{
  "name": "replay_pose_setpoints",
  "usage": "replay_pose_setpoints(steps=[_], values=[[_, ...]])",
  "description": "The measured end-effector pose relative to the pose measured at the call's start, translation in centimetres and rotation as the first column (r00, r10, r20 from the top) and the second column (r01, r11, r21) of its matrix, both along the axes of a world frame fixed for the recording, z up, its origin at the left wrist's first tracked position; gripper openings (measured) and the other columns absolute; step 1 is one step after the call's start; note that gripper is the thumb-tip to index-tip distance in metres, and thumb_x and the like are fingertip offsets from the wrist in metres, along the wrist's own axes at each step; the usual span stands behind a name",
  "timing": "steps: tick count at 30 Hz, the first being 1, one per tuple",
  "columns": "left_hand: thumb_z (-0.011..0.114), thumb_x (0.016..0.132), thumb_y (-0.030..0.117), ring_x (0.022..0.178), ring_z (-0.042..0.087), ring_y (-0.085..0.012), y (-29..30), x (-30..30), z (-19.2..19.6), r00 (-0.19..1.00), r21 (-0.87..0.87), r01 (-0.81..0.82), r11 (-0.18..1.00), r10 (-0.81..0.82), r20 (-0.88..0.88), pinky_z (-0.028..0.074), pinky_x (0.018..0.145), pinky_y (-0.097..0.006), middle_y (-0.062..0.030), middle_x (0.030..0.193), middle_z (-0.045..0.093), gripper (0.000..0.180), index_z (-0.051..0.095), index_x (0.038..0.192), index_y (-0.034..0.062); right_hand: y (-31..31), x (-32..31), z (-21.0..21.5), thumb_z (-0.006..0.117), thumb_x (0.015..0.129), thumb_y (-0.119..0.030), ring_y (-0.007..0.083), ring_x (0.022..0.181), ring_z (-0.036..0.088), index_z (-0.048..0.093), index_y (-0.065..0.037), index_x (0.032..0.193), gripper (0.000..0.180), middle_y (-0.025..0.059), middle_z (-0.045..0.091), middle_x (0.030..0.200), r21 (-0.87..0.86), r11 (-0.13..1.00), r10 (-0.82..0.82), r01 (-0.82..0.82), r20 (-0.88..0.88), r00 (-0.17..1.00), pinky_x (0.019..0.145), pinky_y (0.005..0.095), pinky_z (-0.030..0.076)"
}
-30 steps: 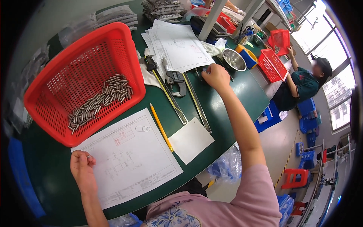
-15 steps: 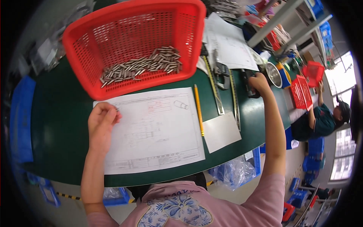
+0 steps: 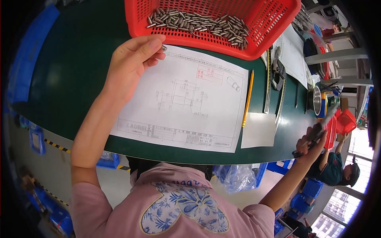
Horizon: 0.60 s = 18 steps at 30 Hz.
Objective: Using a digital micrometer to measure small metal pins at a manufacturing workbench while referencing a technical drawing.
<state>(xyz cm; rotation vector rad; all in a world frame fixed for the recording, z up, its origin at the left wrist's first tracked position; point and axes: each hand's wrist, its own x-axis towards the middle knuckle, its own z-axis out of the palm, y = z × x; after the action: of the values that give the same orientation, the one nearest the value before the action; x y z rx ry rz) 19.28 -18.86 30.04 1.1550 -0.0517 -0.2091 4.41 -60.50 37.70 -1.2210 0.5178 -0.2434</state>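
Note:
My left hand (image 3: 129,65) is raised over the upper left corner of a printed drawing sheet (image 3: 158,123). Between its thumb and fingers is a small metal pin (image 3: 164,48), mostly hidden. Just beyond that hand stands a red perforated plastic basket (image 3: 190,41), with many similar silvery pins (image 3: 198,24) heaped in it. At the right, past the table's near edge, my right hand (image 3: 311,144) is closed round a dark caliper (image 3: 316,133). The caliper is tilted, and motion blurs its long grey beam.
Right of the drawing lie a yellow pencil (image 3: 248,99), a pale card (image 3: 258,129), a steel rule (image 3: 268,87) and a dark clamp-like gauge (image 3: 278,71). Farther right are more papers (image 3: 291,55) and a metal bowl (image 3: 316,101). A person (image 3: 337,168) in dark green works beyond the table.
My right hand has lifted the caliper off the table and brought it nearer, out past the near edge. The view has turned, so the basket and drawing appear farther right. My left hand keeps its pinch.

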Motion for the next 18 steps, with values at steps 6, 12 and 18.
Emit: replay_pose_setpoints(steps=[6,12,18], values=[[0.056,0.082,0.019,0.080,0.055,-0.0111,-1.7,-0.8,1.0,0.996,-0.017,0.086,0.996,-0.086,-0.005,0.041,0.070,-0.022,-0.0019,0.084,0.059,0.024,0.059,0.102,0.0060,5.5,4.9,-1.7,0.035,0.086,-0.031,0.0122,0.042,0.040,0.033,-0.001,0.113,0.040,0.0155,0.043,0.103,0.477,0.606,0.437,-0.636,0.468,0.768,0.037,0.0241,0.033],[0.049,0.086,0.019,0.083,0.051,-0.0107,-3.9,-1.9,2.5,0.980,-0.135,0.179,0.975,-0.188,-0.062,0.040,0.070,-0.022,-0.0005,0.085,0.053,0.024,0.052,0.105,0.0038,12.7,9.1,-1.2,0.034,0.081,-0.018,0.0151,0.058,0.044,0.027,-0.005,0.130,0.051,0.0141,0.038,0.121,0.384,0.705,0.404,-0.596,0.473,0.783,0.058,0.0294,0.036],[0.049,0.086,0.021,0.082,0.052,-0.0117,-4.3,-2.6,1.1,0.961,-0.138,0.224,0.965,-0.242,-0.132,0.040,0.071,-0.023,-0.0011,0.080,0.053,0.020,0.052,0.098,0.0043,15.2,10.7,-3.5,0.032,0.079,-0.033,0.0178,0.045,0.041,0.047,0.001,0.107,0.046,0.0164,0.051,0.091,0.456,0.555,0.447,-0.695,0.541,0.712,0.044,0.0283,0.033]])
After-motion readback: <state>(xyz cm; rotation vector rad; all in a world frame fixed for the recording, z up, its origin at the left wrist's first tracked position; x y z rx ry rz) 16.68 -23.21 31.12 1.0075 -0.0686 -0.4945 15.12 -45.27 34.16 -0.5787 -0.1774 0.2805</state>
